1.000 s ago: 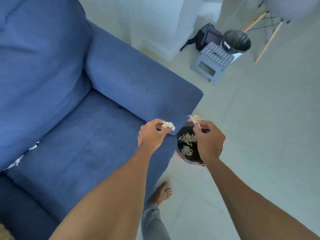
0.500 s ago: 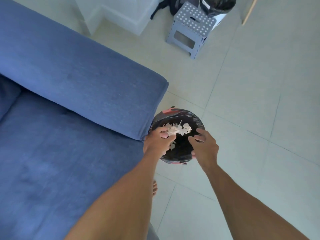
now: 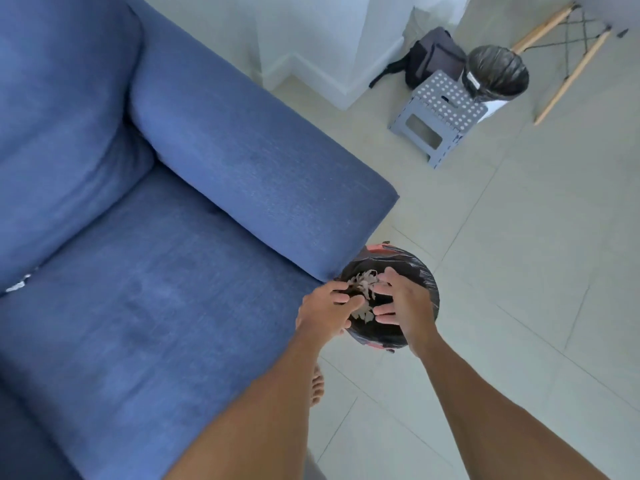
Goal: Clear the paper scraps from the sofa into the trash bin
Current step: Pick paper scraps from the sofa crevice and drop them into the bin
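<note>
Pale crumpled paper scraps [image 3: 363, 289] lie inside the round, black-lined trash bin [image 3: 424, 271], which stands on the floor against the blue sofa [image 3: 207, 188] armrest's end.

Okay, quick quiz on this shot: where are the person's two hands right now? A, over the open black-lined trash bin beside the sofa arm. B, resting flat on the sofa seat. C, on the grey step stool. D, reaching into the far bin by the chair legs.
A: the left hand and right hand are both above the trash bin beside the sofa arm, with paper scraps lying inside it.
</note>
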Demonstrator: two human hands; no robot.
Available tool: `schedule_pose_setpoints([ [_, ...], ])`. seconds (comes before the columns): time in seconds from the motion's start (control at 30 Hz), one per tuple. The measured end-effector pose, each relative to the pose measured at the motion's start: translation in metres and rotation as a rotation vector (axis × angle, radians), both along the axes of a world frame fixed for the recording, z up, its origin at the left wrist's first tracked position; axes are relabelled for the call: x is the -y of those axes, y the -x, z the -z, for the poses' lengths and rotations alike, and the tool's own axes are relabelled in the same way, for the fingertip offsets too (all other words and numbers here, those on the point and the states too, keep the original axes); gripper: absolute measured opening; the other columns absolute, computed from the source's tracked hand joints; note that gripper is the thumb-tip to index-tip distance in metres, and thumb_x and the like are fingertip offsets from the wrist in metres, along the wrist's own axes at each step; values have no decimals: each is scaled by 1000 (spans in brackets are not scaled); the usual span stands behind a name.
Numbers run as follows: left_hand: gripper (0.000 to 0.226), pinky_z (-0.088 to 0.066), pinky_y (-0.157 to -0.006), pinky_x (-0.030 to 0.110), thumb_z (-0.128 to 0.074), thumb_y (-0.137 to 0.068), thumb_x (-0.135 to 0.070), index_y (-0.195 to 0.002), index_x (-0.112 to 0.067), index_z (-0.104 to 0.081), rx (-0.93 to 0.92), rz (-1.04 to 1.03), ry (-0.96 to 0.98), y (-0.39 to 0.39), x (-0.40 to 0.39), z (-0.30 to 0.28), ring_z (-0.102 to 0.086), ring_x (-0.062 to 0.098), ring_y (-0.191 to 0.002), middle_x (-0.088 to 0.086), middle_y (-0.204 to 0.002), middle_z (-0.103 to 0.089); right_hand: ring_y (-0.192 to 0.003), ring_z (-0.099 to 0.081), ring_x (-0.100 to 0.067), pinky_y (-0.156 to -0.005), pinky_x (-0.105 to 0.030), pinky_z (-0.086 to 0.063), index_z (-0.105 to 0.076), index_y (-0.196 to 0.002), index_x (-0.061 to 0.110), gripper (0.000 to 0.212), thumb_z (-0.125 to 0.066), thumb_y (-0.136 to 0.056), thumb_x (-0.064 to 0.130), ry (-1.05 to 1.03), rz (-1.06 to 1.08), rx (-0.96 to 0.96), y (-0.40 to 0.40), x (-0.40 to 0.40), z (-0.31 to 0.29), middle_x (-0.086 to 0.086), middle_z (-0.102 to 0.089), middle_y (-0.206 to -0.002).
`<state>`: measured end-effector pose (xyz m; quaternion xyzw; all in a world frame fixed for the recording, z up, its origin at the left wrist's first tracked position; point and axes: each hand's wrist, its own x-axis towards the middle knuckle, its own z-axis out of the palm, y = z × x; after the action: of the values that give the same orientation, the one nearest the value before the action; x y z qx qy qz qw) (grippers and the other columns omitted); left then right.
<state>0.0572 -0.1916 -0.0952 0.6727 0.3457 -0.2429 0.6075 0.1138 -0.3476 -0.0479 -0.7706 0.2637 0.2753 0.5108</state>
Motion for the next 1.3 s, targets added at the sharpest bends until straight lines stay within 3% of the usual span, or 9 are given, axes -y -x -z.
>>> schedule_pose_setpoints([
  [0.2,44,-59,-47,20,-81,-91,-42,-132,-29,-68,47,-229,-36,95,-110,-63,-79,10,-57,-7,-112,-73,-83,-81,-28,-69,-41,-67,-76,-111,21,29,-68,-100,47,-98,-143,30,66,-91,-39,-2,-80,-107],
  [0.33,43,-60,-50,21,-80,-92,-42,-131,-30,-68,54,-455,-114,171,-209,-98,-76,11,-57,-14,-104,-73,-68,-80,-17,-55,-33,-65,-76,-99,32,11,-73,-97,42,-110,-364,126,109,-180,-59,5,-81,-101],
  [0.47,46,-62,-54,23,-81,-90,-46,-132,-33,-66,72,-704,-184,233,-298,-105,-79,15,-64,-20,-101,-72,-55,-71,-7,-54,-29,-64,-81,-102,33,17,-74,-90,43,-122,-597,190,136,-287,-56,12,-82,-99],
  [0.6,58,-60,-49,20,-85,-88,-48,-139,-31,-63,91,-925,-222,287,-366,-71,-81,12,-64,-19,-111,-74,-53,-66,-6,-51,-26,-61,-77,-123,27,36,-80,-90,38,-179,-755,225,162,-396,-18,15,-78,-108],
  [0.83,68,-62,-54,22,-85,-92,-37,-152,-37,-54,85,-1268,-257,300,-451,38,-79,13,-69,-16,-142,-64,-126,-57,-10,-48,-21,-60,-65,-144,30,62,-86,-86,39,-187,-983,268,192,-533,90,17,-65,-130],
  [0.97,82,-63,-55,25,-88,-88,-43,-158,-32,-48,1,-1296,-327,283,-488,90,-78,14,-66,-15,-150,-59,-130,-60,-16,-90,-43,-63,-65,-145,26,62,-83,-87,42,3,-1054,500,179,-590,138,10,-65,-141],
  [1.07,89,-65,-56,29,-88,-83,-52,-160,-29,-47,-78,-1260,-419,270,-517,113,-72,11,-63,-11,-143,-59,-124,-65,-23,-95,-33,-50,-76,-130,25,52,-81,-86,51,150,-1112,665,173,-625,157,3,-73,-132],
  [1.2,70,-62,-83,37,-87,-70,-69,-127,-30,-73,-170,-1259,-492,257,-549,133,-73,26,-110,3,-129,-68,-113,-68,-30,-87,-33,-50,-82,-106,23,44,-81,-82,59,238,-1085,641,172,-658,169,-1,-80,-114],
  [1.3,54,-48,-71,34,-84,-75,-66,-86,-18,-62,-217,-1265,-540,248,-557,140,-73,33,-104,13,-122,-73,-108,-71,-30,-83,-32,-53,-85,-99,24,28,-83,-85,49,240,-1039,595,167,-668,175,-2,-82,-109],
])
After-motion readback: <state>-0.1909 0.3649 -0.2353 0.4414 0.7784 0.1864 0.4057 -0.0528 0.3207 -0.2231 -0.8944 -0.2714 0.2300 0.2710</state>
